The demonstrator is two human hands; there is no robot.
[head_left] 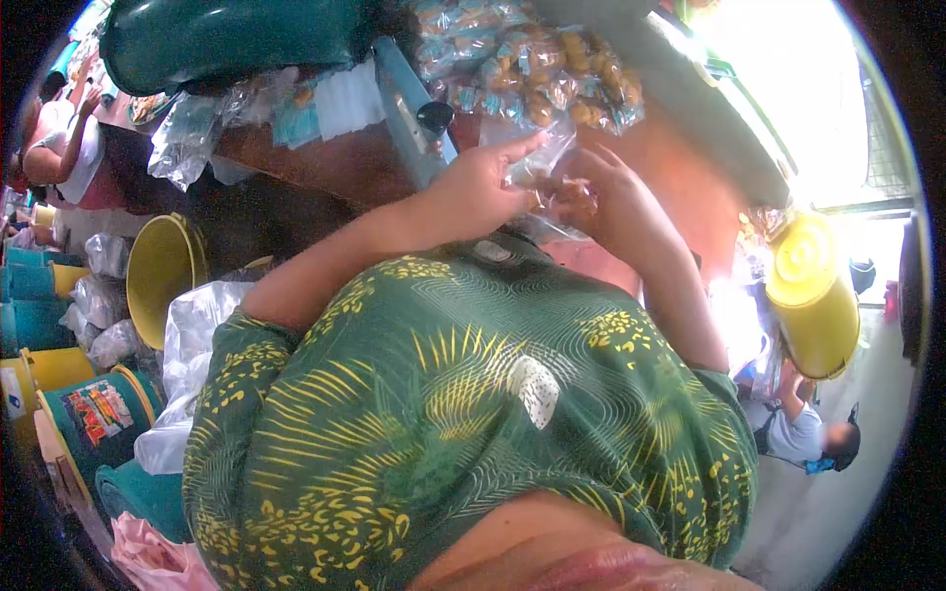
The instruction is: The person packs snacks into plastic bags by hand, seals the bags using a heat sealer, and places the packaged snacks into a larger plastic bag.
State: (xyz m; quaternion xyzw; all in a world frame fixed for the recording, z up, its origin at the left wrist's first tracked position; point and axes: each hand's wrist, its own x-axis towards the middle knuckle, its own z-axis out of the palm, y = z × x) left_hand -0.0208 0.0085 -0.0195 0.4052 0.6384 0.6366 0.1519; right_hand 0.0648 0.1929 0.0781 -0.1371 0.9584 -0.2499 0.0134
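A clear plastic bag (pixel 542 163) is between my two hands, in front of my chest. My left hand (pixel 483 192) pinches its left side, thumb and forefinger closed on the film. On the other side, the curled fingers of my right hand (pixel 621 202) are at small brown food pieces (pixel 576 197) by the bag's mouth. Whether those pieces are inside the film or in my fingers is hard to see. Just beyond the bag lie several filled clear packs (pixel 537 74) of brown food with teal labels.
Left of my hands are a blue metal device (pixel 409 108), teal-and-white labels (pixel 335 103) and empty plastic bags (pixel 187 138). A green tub (pixel 236 34) lies behind. Yellow buckets (pixel 813 286) and other people (pixel 798 433) are at the sides.
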